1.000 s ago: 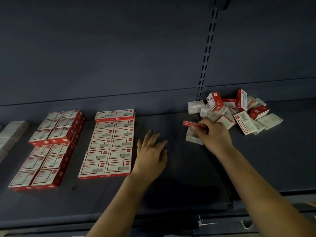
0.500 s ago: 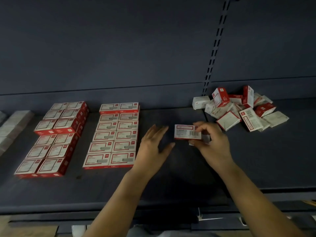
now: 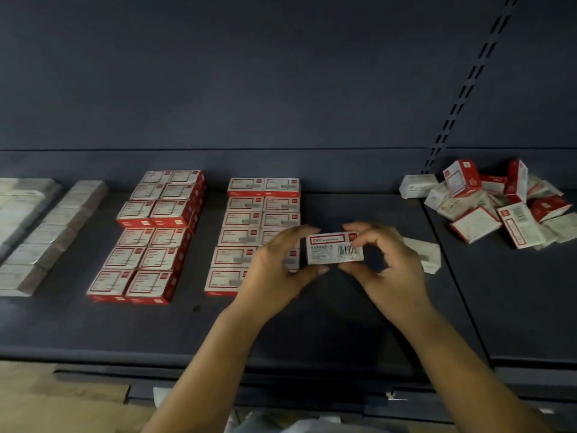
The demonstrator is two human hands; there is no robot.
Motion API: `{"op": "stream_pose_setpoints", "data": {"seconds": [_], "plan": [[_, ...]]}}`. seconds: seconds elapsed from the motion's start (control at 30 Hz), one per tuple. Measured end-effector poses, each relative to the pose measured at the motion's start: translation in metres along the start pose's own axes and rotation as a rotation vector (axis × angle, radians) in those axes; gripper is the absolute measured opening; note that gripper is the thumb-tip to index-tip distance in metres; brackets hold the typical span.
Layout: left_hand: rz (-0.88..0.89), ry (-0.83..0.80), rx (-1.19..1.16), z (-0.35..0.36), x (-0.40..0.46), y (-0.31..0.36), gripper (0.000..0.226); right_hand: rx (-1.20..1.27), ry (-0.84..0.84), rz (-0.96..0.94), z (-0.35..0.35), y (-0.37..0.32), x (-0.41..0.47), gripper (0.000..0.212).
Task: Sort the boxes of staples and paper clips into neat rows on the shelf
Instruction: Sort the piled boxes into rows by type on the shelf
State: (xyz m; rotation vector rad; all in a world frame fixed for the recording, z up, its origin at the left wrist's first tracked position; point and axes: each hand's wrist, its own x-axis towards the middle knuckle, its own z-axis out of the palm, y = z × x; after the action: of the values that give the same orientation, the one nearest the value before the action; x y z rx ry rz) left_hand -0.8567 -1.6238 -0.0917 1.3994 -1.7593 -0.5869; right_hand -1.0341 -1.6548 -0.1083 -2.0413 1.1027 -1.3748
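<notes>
Head view: both hands meet on one box [image 3: 334, 248], barcode face up, lifted above the shelf [image 3: 343, 323]. The right hand [image 3: 395, 270] pinches its right end, thumb beneath and fingers curled over the top edge. The left hand [image 3: 278, 270] takes the left end the same way, thumb below, fingers on top. Just left, partly behind that hand, lie two neat rows [image 3: 253, 226] of boxes, with a stacked block [image 3: 153, 232] further left. One white box [image 3: 424, 254] lies behind the right hand; a loose pile [image 3: 499, 207] sits far right.
</notes>
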Motion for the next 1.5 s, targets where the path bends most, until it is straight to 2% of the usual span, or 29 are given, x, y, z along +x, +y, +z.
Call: {"op": "stream_pose_setpoints", "data": {"seconds": [0.07,0.17,0.33,0.47,0.6,0.7,0.77,0.87,1.0,1.13,1.23,1.37,1.43,1.5], "plan": [[0.01,-0.005,-0.023,-0.016,-0.002,-0.004,0.047,-0.044,-0.039,-0.012,0.014,-0.007,0.002,0.028],[0.029,0.01,-0.036,-0.039,-0.005,-0.012,0.047,-0.022,-0.154,0.077,0.038,-0.025,0.003,0.027],[0.223,0.061,0.126,-0.069,-0.009,-0.031,0.044,0.368,-0.332,0.364,0.076,-0.07,0.008,0.017],[0.36,0.097,0.244,-0.087,-0.009,-0.056,0.052,0.572,-0.193,0.5,0.099,-0.089,0.014,0.006],[0.38,0.073,0.274,-0.101,-0.011,-0.076,0.054,0.575,-0.148,0.587,0.121,-0.096,0.02,0.028],[0.322,0.088,0.202,-0.119,-0.013,-0.086,0.057,0.551,-0.082,0.626,0.139,-0.099,0.023,0.031],[0.182,0.064,0.083,-0.133,-0.015,-0.091,0.061,0.555,-0.013,0.648,0.145,-0.099,0.026,0.03],[-0.103,0.004,-0.278,-0.15,-0.017,-0.098,0.066,0.603,0.032,0.664,0.152,-0.099,0.028,0.027],[-0.244,0.047,-0.71,-0.157,-0.017,-0.101,0.053,0.6,0.058,0.614,0.164,-0.108,0.027,0.026],[-0.39,0.166,-1.018,-0.153,-0.011,-0.1,0.043,0.551,0.059,0.537,0.176,-0.114,0.02,0.019],[-0.443,0.197,-1.061,-0.151,-0.006,-0.098,0.043,0.434,0.016,0.461,0.172,-0.114,0.02,0.016],[-0.454,0.11,-0.946,-0.149,-0.005,-0.095,0.057,0.205,-0.091,0.4,0.151,-0.108,0.028,0.047],[-0.425,0.047,-0.833,-0.146,-0.003,-0.094,0.064,0.108,-0.237,0.35,0.141,-0.105,0.032,0.064],[-0.367,-0.025,-0.724,-0.141,-0.002,-0.089,0.065,0.057,-0.382,0.328,0.134,-0.101,0.035,0.072]]}}
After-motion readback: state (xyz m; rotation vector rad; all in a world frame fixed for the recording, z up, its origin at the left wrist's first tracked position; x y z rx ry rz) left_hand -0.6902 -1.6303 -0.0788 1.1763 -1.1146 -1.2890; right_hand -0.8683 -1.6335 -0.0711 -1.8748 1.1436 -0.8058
